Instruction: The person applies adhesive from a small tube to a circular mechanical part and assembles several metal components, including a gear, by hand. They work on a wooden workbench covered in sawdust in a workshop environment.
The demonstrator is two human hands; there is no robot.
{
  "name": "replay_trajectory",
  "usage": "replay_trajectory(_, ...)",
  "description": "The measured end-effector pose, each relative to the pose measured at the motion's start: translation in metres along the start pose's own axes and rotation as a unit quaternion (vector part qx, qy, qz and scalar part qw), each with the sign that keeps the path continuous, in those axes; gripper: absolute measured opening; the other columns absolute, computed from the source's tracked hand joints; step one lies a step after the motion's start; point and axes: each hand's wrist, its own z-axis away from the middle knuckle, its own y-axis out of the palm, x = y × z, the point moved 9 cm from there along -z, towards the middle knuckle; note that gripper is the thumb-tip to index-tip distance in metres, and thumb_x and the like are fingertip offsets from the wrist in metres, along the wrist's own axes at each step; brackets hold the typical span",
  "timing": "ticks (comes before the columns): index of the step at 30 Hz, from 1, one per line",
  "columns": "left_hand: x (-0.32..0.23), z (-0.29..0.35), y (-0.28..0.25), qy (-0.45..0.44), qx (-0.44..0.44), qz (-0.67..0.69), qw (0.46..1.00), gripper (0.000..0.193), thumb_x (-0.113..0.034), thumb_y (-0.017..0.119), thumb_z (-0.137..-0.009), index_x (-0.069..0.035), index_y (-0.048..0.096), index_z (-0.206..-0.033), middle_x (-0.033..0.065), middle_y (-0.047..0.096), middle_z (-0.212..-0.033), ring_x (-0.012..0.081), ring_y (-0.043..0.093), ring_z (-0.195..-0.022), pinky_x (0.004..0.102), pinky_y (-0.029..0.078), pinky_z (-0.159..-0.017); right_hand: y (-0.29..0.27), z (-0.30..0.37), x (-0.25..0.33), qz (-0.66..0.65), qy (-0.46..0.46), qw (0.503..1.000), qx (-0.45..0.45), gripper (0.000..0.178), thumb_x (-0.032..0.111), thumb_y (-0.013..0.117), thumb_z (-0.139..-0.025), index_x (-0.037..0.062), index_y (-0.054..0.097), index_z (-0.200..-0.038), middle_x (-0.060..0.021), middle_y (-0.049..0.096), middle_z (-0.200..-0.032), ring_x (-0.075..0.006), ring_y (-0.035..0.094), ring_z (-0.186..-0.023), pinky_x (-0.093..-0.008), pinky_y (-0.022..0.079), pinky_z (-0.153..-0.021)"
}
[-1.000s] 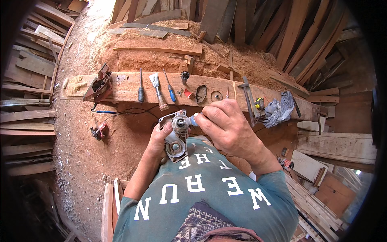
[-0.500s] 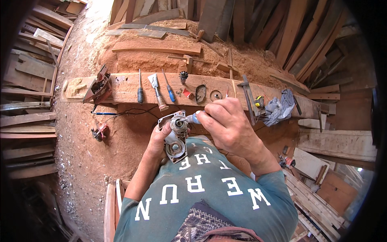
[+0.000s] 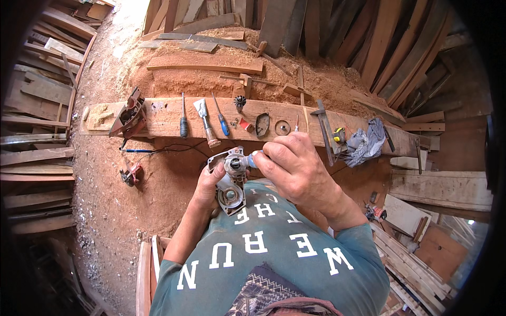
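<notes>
In front of my chest, my left hand [image 3: 206, 188] grips a grey metal gear housing [image 3: 230, 196], with the thumb along its side. The housing has a wide round cavity at the bottom and a smaller round opening at the top. My right hand [image 3: 301, 167] is closed around a short blue-grey, tube-shaped thing [image 3: 247, 161]. Its end is against the upper opening of the housing. Most of that thing is hidden by my fingers, so its exact kind cannot be made out.
Across the plank bench [image 3: 168, 116] lie a red tool body [image 3: 129, 117], screwdrivers [image 3: 183, 118], a chisel [image 3: 205, 122], a finned black part [image 3: 240, 102], a round disc [image 3: 283, 127], a hammer [image 3: 325, 131], a tape measure [image 3: 339, 134] and a grey cloth [image 3: 366, 142]. Stacked boards [image 3: 39, 116] stand at left.
My right hand has shifted slightly left and down, bringing the tube-shaped thing closer into the housing's upper opening. The housing has tilted a little; my left hand keeps its grip.
</notes>
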Motion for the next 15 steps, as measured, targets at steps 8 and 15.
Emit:
replay_trajectory(8,0.0007,0.0016,-0.0052,-0.008,0.008,0.015,1.000,0.090,-0.054,0.087,-0.096,0.002,0.055,-0.160,0.0174,0.078,-0.123,0.0257,0.079,-0.107,0.0395,0.065,-0.094,-0.0040,0.0040,-0.0043,0.015,0.012,1.000,0.004,0.032,0.014,0.076,-0.089,0.0030,0.077,-0.119,-0.0070,0.070,-0.117,-0.0252,0.068,-0.114,-0.0455,0.050,-0.099)
replay_trajectory(15,-0.0029,0.0022,-0.0018,-0.002,0.004,0.016,1.000,0.090,-0.052,0.086,-0.097,0.002,0.053,-0.161,0.0178,0.079,-0.123,0.0262,0.079,-0.108,0.0405,0.065,-0.096,-0.0040,0.0069,-0.0027,0.011,0.014,1.000,-0.003,0.031,0.014,0.076,-0.089,0.0036,0.077,-0.118,-0.0068,0.070,-0.117,-0.0243,0.068,-0.112,-0.0452,0.050,-0.099)
